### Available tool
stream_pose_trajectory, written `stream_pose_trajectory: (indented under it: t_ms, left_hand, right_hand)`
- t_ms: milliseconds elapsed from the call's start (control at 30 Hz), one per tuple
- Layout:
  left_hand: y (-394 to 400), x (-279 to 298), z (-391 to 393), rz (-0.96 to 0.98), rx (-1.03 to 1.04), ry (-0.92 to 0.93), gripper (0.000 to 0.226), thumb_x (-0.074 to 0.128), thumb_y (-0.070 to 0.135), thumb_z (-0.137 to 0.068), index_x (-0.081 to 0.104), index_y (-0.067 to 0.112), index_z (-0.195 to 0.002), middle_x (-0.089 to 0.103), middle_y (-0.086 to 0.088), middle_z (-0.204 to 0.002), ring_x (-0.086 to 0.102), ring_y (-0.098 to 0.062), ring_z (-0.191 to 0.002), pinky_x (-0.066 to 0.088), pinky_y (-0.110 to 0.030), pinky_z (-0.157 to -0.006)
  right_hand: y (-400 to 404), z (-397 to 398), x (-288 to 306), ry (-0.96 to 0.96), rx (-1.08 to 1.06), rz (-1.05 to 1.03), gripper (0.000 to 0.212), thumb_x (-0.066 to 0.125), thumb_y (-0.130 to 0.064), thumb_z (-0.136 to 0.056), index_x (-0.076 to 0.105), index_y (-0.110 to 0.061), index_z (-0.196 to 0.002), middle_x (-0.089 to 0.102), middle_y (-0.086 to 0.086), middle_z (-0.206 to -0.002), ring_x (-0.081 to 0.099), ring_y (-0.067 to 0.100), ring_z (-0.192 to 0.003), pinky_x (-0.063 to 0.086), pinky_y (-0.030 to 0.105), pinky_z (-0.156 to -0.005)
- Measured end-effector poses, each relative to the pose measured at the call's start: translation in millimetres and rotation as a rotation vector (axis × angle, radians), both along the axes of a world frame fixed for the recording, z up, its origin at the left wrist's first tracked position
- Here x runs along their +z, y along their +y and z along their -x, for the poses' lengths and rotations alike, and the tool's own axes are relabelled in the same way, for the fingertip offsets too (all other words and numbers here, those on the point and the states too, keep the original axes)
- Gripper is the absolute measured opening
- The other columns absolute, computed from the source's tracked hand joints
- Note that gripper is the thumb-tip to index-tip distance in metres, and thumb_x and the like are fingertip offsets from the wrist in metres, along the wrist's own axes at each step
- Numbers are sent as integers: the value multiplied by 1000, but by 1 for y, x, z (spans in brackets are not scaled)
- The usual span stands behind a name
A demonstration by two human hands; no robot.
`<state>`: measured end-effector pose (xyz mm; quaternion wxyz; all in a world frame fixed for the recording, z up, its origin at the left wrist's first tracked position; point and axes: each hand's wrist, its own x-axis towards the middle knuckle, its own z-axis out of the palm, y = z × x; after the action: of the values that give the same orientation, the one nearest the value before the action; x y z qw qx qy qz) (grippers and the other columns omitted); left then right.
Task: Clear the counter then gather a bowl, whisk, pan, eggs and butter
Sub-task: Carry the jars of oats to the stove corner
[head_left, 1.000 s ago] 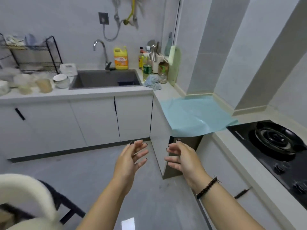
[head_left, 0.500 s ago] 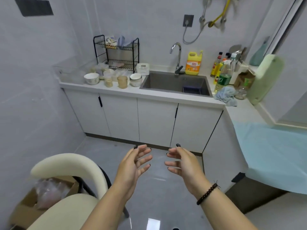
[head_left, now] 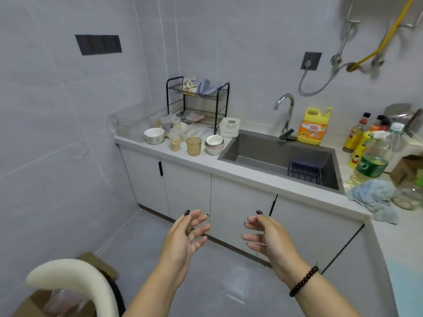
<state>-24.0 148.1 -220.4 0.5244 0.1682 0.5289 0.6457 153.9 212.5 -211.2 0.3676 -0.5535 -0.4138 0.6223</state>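
Observation:
My left hand and my right hand hover in front of me above the floor, palms facing each other, fingers loosely spread, holding nothing. Ahead runs the white counter. On it stand a white bowl at the left and a stack of white bowls beside the sink. An amber glass and small jars sit between them. No whisk, pan, eggs or butter show.
A black dish rack and clear box stand at the back left. A yellow detergent jug, bottles and a blue cloth crowd the right. A cream chair back and a cardboard box lie low left.
The view has swung left from the hob and blue mat toward the sink counter and drawn closer to it. Both hands stay raised and hold nothing.

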Motion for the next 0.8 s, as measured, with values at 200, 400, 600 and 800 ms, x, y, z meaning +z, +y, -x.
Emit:
stream_pose_trajectory:
  t_ms: [200,400,600,800]
  left_hand:
    - [58,-8,19,10,84,-35,29,42,26,-101,64,10,-112,74,-7,-106,69,-23,-93,51,-35,-79]
    - [107,-20,87,36,157,-72,27,43,25,-101,64,10,-110,73,-10,-107,68,-25,-94,50,-35,-78]
    - [176,-33,172,91,160,-42,26,43,25,-101,65,12,-109,74,-7,-105,68,-23,-95,50,-34,-76]
    - [245,-24,259,90,121,21,29,42,28,-102,65,12,-111,74,-6,-105,69,-24,-96,50,-33,-76]
  right_hand:
    - [70,35,5,-35,128,-20,24,45,-24,-98,64,-9,-101,68,10,-105,67,23,-78,53,29,-63]
    - [132,109,-4,-34,245,-1,24,46,-23,-98,64,-8,-102,67,12,-107,66,22,-77,53,30,-65]
    - [207,194,-6,-70,282,-26,22,48,-23,-97,64,-8,-102,67,10,-107,66,22,-78,53,30,-67]
    - [279,291,3,-47,289,-44,22,48,-23,-97,63,-7,-104,67,11,-107,67,22,-78,53,31,-68]
